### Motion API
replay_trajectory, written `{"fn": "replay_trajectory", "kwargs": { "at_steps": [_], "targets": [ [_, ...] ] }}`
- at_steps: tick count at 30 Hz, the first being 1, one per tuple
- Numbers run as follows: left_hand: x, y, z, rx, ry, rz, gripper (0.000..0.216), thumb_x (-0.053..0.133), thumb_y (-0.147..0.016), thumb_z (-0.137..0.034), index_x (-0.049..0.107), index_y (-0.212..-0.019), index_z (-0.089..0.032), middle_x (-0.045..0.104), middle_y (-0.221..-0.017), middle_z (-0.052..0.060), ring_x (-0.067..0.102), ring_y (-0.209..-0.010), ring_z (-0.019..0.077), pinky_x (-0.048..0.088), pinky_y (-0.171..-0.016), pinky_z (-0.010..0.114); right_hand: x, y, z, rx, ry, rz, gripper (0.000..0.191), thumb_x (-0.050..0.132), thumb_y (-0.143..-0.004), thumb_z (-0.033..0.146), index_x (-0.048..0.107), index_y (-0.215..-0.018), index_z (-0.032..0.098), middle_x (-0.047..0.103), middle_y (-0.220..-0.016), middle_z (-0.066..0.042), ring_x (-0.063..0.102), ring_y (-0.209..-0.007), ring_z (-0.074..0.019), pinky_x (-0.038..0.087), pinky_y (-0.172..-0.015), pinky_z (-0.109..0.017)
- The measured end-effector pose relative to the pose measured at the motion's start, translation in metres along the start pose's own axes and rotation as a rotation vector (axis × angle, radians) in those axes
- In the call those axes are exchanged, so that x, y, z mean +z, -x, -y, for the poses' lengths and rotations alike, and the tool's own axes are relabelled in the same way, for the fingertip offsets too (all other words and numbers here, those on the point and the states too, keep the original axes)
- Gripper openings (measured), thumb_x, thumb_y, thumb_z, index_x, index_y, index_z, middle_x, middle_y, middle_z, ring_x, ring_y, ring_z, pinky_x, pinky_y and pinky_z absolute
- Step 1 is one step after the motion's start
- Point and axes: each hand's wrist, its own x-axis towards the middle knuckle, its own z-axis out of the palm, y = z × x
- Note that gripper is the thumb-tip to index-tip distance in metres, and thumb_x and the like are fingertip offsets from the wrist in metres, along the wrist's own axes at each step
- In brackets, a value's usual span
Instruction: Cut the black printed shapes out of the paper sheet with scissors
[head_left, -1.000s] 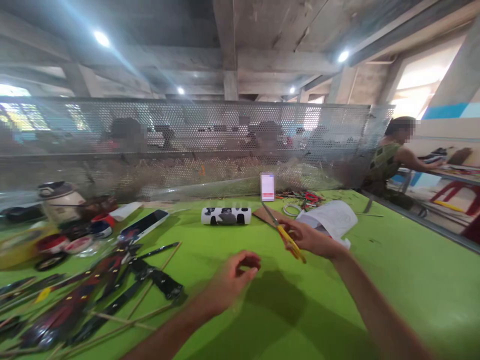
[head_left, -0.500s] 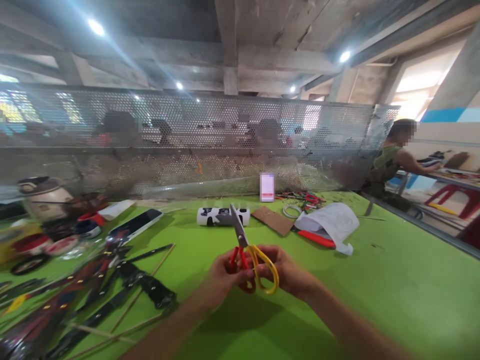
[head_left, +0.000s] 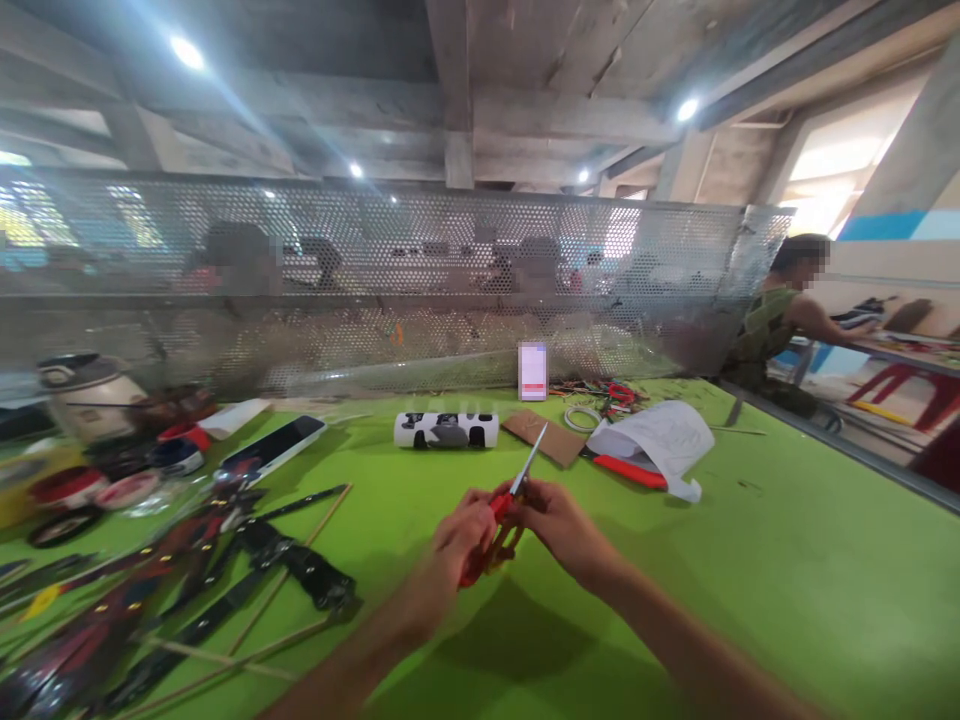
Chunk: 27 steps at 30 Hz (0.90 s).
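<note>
Both my hands meet above the green table, holding a pair of scissors with red and yellow handles. My left hand curls round the red handle from the left. My right hand closes on the scissors from the right. The shut blades point up and to the right, toward a brown cardboard piece. The handles are mostly hidden between my fingers and blurred by motion.
A cow-patterned roll, a small pink-white box, white paper over a red tool, a phone, kite parts and sticks at left, jars. A mesh fence backs the table. A person sits at right.
My right hand brought the scissors in from near the paper to the middle. My left hand joined it on the handles. The blades tilted from upright toward the right.
</note>
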Motion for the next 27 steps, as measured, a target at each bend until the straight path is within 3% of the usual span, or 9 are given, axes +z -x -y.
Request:
{"fn": "replay_trajectory", "kwargs": {
  "at_steps": [2,4,8,12,15,17,21,24,27],
  "targets": [
    [0.0,-0.001,-0.001,-0.028,0.172,0.044,0.036,0.051,-0.095,-0.052,0.062,-0.089,-0.019,0.063,-0.113,0.007,0.062,-0.097,0.0203,0.055,-0.084,0.037,0.002,0.002,-0.001,-0.012,0.012,-0.003,0.034,0.076,-0.079,0.046,0.071,-0.095,0.016,0.072,-0.087,-0.005,0.065,-0.078,-0.0186,0.05,-0.08,-0.035],
    [-0.003,-0.005,0.001,-0.077,0.237,0.055,0.023,0.062,-0.09,-0.043,0.061,-0.092,-0.02,0.065,-0.108,0.005,0.064,-0.091,0.0197,0.056,-0.078,0.037,0.001,0.004,0.003,-0.019,0.033,0.015,0.039,0.076,-0.079,0.048,0.071,-0.101,0.016,0.072,-0.088,-0.005,0.065,-0.079,-0.0188,0.05,-0.08,-0.035],
    [-0.009,-0.009,0.007,-0.113,0.177,0.112,0.028,0.079,-0.074,-0.022,0.063,-0.097,-0.017,0.066,-0.097,0.006,0.063,-0.073,0.0148,0.054,-0.072,0.032,-0.004,0.005,0.016,-0.028,0.115,0.086,0.036,0.078,-0.077,0.048,0.074,-0.095,0.018,0.07,-0.088,-0.004,0.064,-0.082,-0.0193,0.051,-0.082,-0.035],
    [-0.011,-0.005,0.003,-0.111,0.085,0.288,0.04,0.074,-0.077,-0.023,0.062,-0.115,-0.018,0.064,-0.096,0.005,0.063,-0.077,0.0157,0.05,-0.076,0.031,-0.004,0.006,0.021,-0.034,0.171,0.147,0.034,0.076,-0.078,0.05,0.075,-0.093,0.019,0.07,-0.092,-0.004,0.065,-0.088,-0.0213,0.052,-0.086,-0.037],
    [-0.01,-0.003,-0.003,-0.081,-0.071,0.308,0.052,0.084,-0.069,-0.021,0.061,-0.116,-0.021,0.061,-0.099,0.003,0.057,-0.077,0.0126,0.046,-0.073,0.026,0.0,0.009,0.022,-0.041,0.204,0.178,0.036,0.072,-0.08,0.053,0.075,-0.094,0.019,0.07,-0.091,-0.005,0.065,-0.09,-0.0231,0.052,-0.088,-0.04],
    [-0.008,-0.002,-0.003,-0.073,-0.148,0.281,0.053,0.088,-0.065,-0.026,0.061,-0.111,-0.019,0.057,-0.092,0.0,0.05,-0.072,0.01,0.042,-0.067,0.022,0.003,0.013,0.025,-0.052,0.237,0.19,0.033,0.071,-0.083,0.051,0.076,-0.093,0.02,0.068,-0.094,-0.005,0.064,-0.092,-0.0237,0.051,-0.091,-0.042],
    [-0.002,0.0,0.001,-0.124,-0.232,0.254,0.053,0.078,-0.07,-0.058,0.062,-0.09,-0.013,0.048,-0.072,-0.003,0.039,-0.058,0.008,0.034,-0.056,0.022,-0.005,0.018,0.037,-0.126,0.536,0.201,0.013,0.072,-0.084,0.03,0.077,-0.094,0.024,0.062,-0.113,-0.006,0.058,-0.108,-0.0249,0.045,-0.101,-0.042],
    [0.003,0.003,-0.003,-0.106,-0.386,0.157,0.05,0.073,-0.074,-0.06,0.059,-0.081,-0.013,0.051,-0.072,-0.001,0.046,-0.066,0.012,0.037,-0.063,0.024,-0.019,0.017,0.044,-0.137,0.539,0.157,0.02,0.066,-0.087,0.024,0.074,-0.105,0.021,0.067,-0.101,-0.007,0.064,-0.088,-0.0193,0.055,-0.08,-0.034],
    [0.007,0.006,-0.008,-0.091,-0.495,0.095,0.043,0.073,-0.076,-0.054,0.056,-0.087,-0.016,0.051,-0.077,-0.001,0.046,-0.07,0.0136,0.038,-0.063,0.024,-0.029,0.015,0.049,-0.209,0.325,-0.002,0.023,0.06,-0.092,0.031,0.071,-0.104,0.015,0.067,-0.076,-0.004,0.06,-0.059,-0.0129,0.051,-0.051,-0.026]
  ]
}}
